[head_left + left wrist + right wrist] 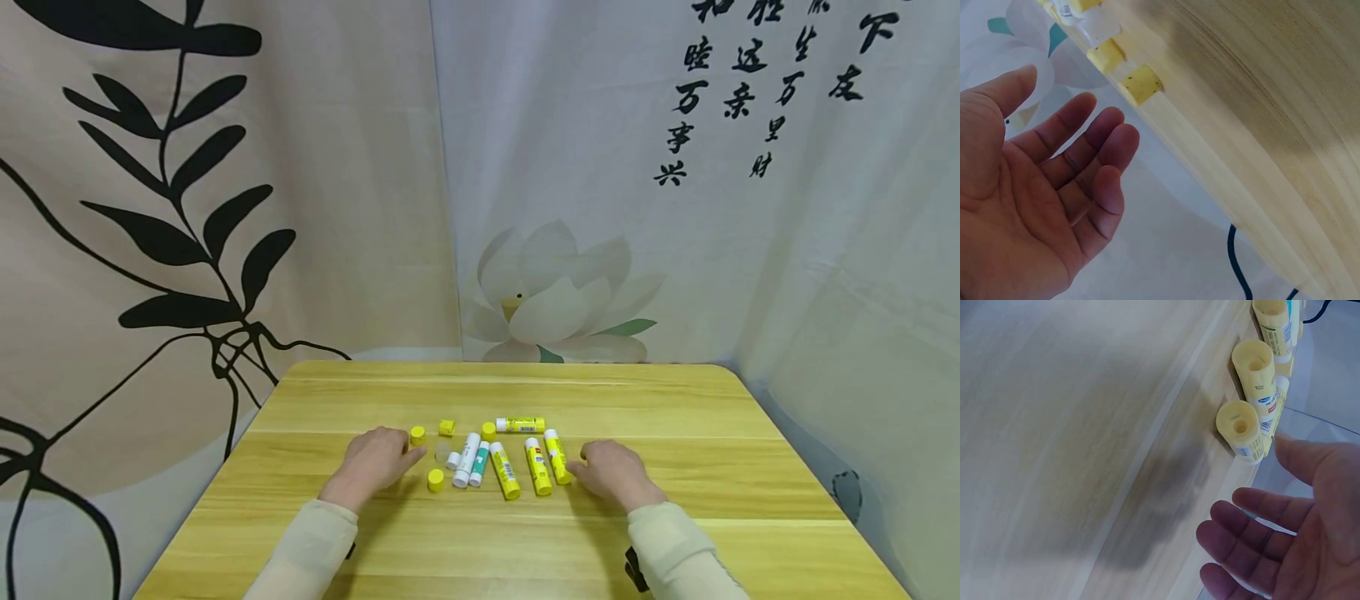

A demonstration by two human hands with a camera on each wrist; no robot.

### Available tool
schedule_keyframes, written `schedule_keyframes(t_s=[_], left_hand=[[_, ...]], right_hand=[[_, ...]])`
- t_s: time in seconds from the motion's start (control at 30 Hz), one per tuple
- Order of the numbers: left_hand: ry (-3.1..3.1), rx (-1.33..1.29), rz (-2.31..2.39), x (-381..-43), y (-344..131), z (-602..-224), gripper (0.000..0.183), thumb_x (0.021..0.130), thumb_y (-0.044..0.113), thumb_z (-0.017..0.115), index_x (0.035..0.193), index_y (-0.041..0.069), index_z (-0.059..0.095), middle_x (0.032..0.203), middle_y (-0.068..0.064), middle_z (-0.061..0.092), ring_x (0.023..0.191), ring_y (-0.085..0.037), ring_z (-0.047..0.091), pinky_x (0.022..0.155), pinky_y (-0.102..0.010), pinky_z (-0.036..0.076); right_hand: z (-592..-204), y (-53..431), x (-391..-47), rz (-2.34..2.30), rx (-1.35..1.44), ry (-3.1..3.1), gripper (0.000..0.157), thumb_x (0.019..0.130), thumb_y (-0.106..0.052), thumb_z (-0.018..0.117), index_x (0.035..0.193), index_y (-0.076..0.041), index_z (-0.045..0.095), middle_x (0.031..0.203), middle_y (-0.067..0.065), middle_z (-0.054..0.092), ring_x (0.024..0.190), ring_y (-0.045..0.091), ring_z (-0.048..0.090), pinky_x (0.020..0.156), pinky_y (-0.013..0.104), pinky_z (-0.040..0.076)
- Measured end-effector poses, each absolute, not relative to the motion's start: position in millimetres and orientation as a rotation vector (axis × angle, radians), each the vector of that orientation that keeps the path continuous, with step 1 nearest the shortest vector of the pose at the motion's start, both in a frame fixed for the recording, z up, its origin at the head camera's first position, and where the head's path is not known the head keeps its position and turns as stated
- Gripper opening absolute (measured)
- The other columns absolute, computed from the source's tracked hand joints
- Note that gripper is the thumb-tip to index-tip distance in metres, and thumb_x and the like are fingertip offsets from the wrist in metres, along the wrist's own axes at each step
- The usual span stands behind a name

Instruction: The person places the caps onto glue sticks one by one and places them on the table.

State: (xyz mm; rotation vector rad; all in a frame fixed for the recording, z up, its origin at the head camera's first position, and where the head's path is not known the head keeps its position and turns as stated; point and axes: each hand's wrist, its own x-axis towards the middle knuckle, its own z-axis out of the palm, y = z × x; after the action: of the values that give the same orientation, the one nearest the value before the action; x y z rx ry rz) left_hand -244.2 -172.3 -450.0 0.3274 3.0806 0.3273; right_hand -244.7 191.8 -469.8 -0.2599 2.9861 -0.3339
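My left hand (377, 461) is over the left side of the table, palm inward, fingers loosely bent and holding nothing. Closest to it are a yellow cap (417, 435) and another yellow cap (436, 480). Across the group, my right hand (615, 473) hovers with relaxed fingers and nothing in it. Its thumb points at the rightmost yellow glue stick (557, 457); a second yellow glue stick (538, 467) lies beside that one. Between the hands are a third yellow glue stick (505, 472), a white glue stick (467, 460) and a teal-and-white glue stick (479, 464).
A yellow glue stick (521, 425) lies crosswise at the back of the group. Near it are a yellow cap (488, 431) and another yellow cap (447, 427). A white cap (453, 460) and a translucent cap (442, 452) sit left of the white stick. Printed curtains hang behind the wooden table (480, 550).
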Motion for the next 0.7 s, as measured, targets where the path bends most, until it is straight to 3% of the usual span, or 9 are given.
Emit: schedule_keyframes(t_s=[0.47, 0.7], left_hand=[[2.984, 0.240, 0.298, -242, -173, -450, 0.033, 0.096, 0.040, 0.063, 0.088, 0.008, 0.066, 0.075, -0.002, 0.058, 0.066, -0.017, 0.051, 0.060, -0.035, 0.046], [2.966, 0.239, 0.303, -241, -172, -452, 0.033, 0.096, 0.040, 0.063, 0.090, 0.007, 0.066, 0.077, -0.002, 0.057, 0.069, -0.018, 0.051, 0.062, -0.036, 0.046]], right_hand=[[-468, 178, -246, -0.325, -0.192, 2.940, 0.039, 0.094, -0.039, 0.065, 0.099, 0.000, 0.069, 0.092, 0.012, 0.067, 0.086, 0.029, 0.063, 0.080, 0.048, 0.052], [-472, 171, -250, -0.373, -0.147, 2.929, 0.035, 0.095, -0.038, 0.064, 0.085, -0.005, 0.064, 0.077, 0.006, 0.059, 0.069, 0.021, 0.052, 0.066, 0.040, 0.049]])
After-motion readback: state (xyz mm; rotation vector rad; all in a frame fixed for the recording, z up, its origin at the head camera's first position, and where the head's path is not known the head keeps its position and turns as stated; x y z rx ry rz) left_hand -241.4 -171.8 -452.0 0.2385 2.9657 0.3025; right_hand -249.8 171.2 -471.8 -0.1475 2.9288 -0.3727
